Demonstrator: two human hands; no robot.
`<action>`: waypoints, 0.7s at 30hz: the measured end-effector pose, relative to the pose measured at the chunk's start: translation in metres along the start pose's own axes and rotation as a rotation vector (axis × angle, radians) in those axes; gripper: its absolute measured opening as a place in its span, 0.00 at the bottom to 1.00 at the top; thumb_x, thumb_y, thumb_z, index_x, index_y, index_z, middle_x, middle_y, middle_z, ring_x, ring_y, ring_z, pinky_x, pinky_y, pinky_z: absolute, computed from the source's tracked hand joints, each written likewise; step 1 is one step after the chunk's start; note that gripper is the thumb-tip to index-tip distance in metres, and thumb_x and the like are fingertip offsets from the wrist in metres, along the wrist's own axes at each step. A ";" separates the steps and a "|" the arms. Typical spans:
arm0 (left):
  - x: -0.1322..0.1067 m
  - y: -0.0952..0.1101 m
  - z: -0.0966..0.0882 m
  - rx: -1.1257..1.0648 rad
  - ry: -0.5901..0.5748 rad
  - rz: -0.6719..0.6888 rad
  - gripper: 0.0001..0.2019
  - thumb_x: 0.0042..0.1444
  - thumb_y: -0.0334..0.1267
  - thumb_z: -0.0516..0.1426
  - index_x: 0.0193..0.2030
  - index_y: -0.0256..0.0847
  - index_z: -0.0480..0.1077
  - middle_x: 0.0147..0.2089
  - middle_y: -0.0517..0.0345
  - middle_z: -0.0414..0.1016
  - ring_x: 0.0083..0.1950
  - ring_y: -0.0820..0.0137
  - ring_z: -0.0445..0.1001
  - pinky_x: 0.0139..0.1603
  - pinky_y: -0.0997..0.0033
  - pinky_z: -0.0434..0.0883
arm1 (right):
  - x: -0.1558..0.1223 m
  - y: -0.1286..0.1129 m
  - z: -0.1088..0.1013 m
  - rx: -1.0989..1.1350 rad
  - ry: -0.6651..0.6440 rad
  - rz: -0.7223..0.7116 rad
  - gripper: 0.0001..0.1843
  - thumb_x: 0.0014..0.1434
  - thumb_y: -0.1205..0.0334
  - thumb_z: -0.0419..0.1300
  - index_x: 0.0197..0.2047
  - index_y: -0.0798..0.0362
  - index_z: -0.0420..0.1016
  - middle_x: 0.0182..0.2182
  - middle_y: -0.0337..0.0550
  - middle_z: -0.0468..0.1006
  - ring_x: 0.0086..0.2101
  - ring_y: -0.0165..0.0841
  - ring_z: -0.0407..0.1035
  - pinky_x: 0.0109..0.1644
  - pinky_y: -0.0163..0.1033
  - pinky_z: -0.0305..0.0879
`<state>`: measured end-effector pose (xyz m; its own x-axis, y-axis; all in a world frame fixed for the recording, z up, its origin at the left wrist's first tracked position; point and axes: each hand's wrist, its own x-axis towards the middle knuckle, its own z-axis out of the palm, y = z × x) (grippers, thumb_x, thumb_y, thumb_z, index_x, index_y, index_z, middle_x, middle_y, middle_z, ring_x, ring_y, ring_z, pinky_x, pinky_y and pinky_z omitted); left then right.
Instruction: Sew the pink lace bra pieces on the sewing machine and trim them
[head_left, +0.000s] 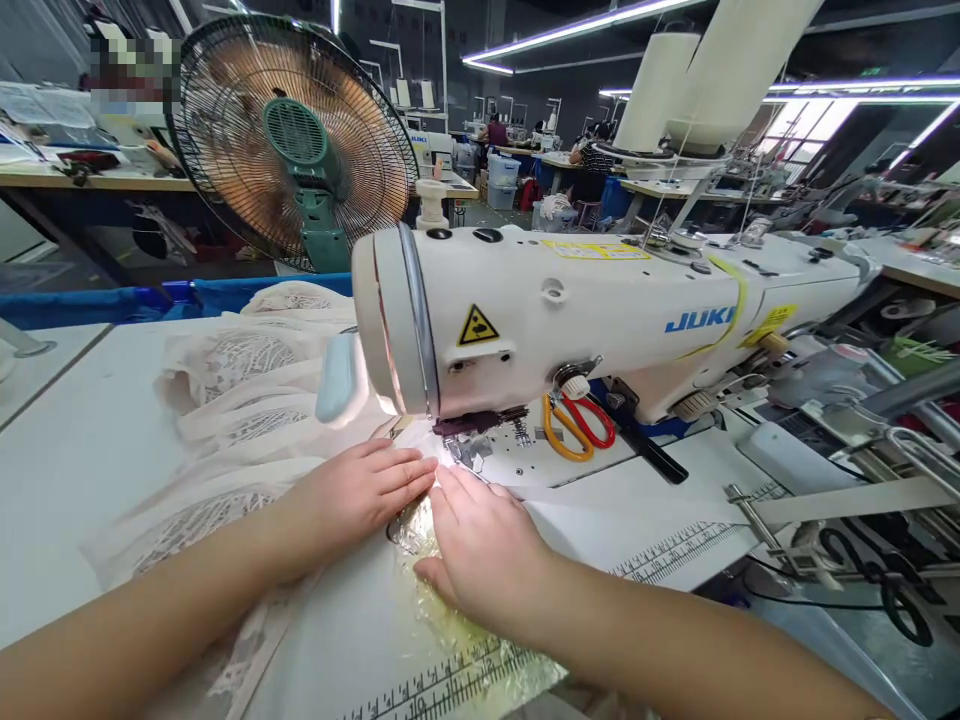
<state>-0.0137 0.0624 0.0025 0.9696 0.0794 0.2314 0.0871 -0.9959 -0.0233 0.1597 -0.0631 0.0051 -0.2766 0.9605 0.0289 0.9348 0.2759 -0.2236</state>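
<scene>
Head view: under the white sewing machine (615, 310) marked blue "JUKI" (700, 320), left hand (360, 490) and right hand (487, 545) rest beside shiny film (417, 524), fingers (409, 477) extended; whether gripping, I cannot tell

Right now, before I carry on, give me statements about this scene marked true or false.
1. The left hand and right hand have their fingertips close together. True.
2. The fan is on the picture's right. False: the fan is on the left.
3. Pale lace fabric lies beside the sewing machine. True.
4. The right hand grips the orange handle and red handle. False: both handles lie apart from the hands, under the machine's arm.
5. Yellowish clear film lies partly under the right hand. True.
6. The JUKI lettering is green. False: the lettering is blue.
</scene>
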 end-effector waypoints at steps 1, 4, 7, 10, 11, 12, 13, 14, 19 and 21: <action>0.001 -0.004 -0.001 -0.014 -0.001 -0.003 0.22 0.68 0.31 0.42 0.64 0.47 0.63 0.59 0.56 0.74 0.60 0.65 0.71 0.69 0.57 0.55 | 0.001 -0.001 0.000 0.005 -0.011 0.013 0.39 0.61 0.45 0.61 0.62 0.71 0.64 0.62 0.65 0.65 0.61 0.50 0.59 0.57 0.51 0.67; 0.003 -0.015 -0.003 -0.062 -0.086 -0.021 0.23 0.68 0.31 0.41 0.65 0.50 0.61 0.62 0.58 0.71 0.62 0.67 0.69 0.70 0.56 0.53 | 0.002 -0.003 -0.001 0.009 -0.013 0.014 0.38 0.61 0.45 0.61 0.61 0.71 0.66 0.61 0.66 0.65 0.62 0.51 0.58 0.58 0.51 0.67; 0.006 -0.022 -0.008 -0.079 -0.150 -0.021 0.23 0.68 0.31 0.40 0.65 0.50 0.61 0.63 0.58 0.70 0.61 0.69 0.70 0.69 0.59 0.56 | -0.002 -0.001 0.001 -0.009 0.012 -0.007 0.38 0.61 0.45 0.61 0.61 0.70 0.66 0.61 0.66 0.65 0.61 0.51 0.59 0.57 0.50 0.67; 0.006 -0.028 -0.010 -0.046 -0.141 -0.043 0.24 0.68 0.30 0.40 0.65 0.49 0.63 0.63 0.57 0.69 0.61 0.68 0.70 0.65 0.62 0.62 | -0.004 0.001 0.004 -0.017 0.049 -0.034 0.37 0.61 0.45 0.61 0.61 0.69 0.66 0.61 0.65 0.66 0.61 0.51 0.59 0.56 0.51 0.68; 0.006 -0.030 -0.010 -0.030 -0.149 -0.058 0.24 0.67 0.30 0.40 0.64 0.48 0.63 0.63 0.57 0.69 0.61 0.67 0.70 0.63 0.62 0.64 | -0.003 0.001 0.005 -0.014 0.060 -0.041 0.37 0.61 0.46 0.61 0.61 0.69 0.66 0.61 0.65 0.66 0.61 0.51 0.59 0.56 0.51 0.68; 0.006 -0.032 -0.009 -0.012 -0.160 -0.071 0.23 0.67 0.30 0.41 0.64 0.48 0.64 0.63 0.57 0.69 0.61 0.66 0.70 0.62 0.62 0.65 | -0.003 0.001 0.005 -0.012 0.067 -0.046 0.36 0.61 0.47 0.61 0.61 0.69 0.66 0.61 0.66 0.66 0.61 0.51 0.59 0.57 0.51 0.68; 0.007 -0.034 -0.008 0.004 -0.169 -0.080 0.23 0.67 0.30 0.41 0.64 0.47 0.64 0.63 0.57 0.70 0.61 0.65 0.70 0.60 0.61 0.66 | -0.003 0.001 0.005 -0.011 0.069 -0.050 0.36 0.61 0.47 0.61 0.60 0.70 0.66 0.60 0.66 0.66 0.61 0.51 0.59 0.57 0.52 0.68; 0.008 -0.034 -0.007 0.019 -0.174 -0.089 0.23 0.66 0.29 0.41 0.63 0.47 0.65 0.62 0.57 0.71 0.60 0.64 0.70 0.60 0.60 0.66 | -0.004 0.001 0.005 -0.010 0.071 -0.051 0.36 0.61 0.47 0.61 0.60 0.70 0.67 0.60 0.66 0.66 0.61 0.51 0.60 0.57 0.52 0.67; 0.007 -0.007 -0.010 0.078 0.009 -0.166 0.20 0.67 0.32 0.41 0.53 0.44 0.72 0.51 0.52 0.78 0.56 0.61 0.71 0.58 0.56 0.66 | -0.040 0.003 0.004 0.147 0.131 -0.134 0.27 0.61 0.51 0.61 0.58 0.61 0.70 0.57 0.59 0.72 0.56 0.48 0.66 0.56 0.49 0.68; -0.008 0.017 -0.017 0.044 0.089 -0.304 0.19 0.66 0.32 0.42 0.43 0.41 0.75 0.42 0.50 0.79 0.46 0.60 0.73 0.49 0.59 0.70 | -0.069 0.005 0.007 0.325 0.067 -0.183 0.17 0.65 0.51 0.57 0.53 0.48 0.74 0.50 0.46 0.78 0.49 0.41 0.72 0.50 0.44 0.72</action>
<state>-0.0240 0.0438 0.0167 0.8740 0.3674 0.3180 0.3819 -0.9240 0.0179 0.1819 -0.1284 -0.0049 -0.4075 0.8993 0.1588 0.7486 0.4285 -0.5060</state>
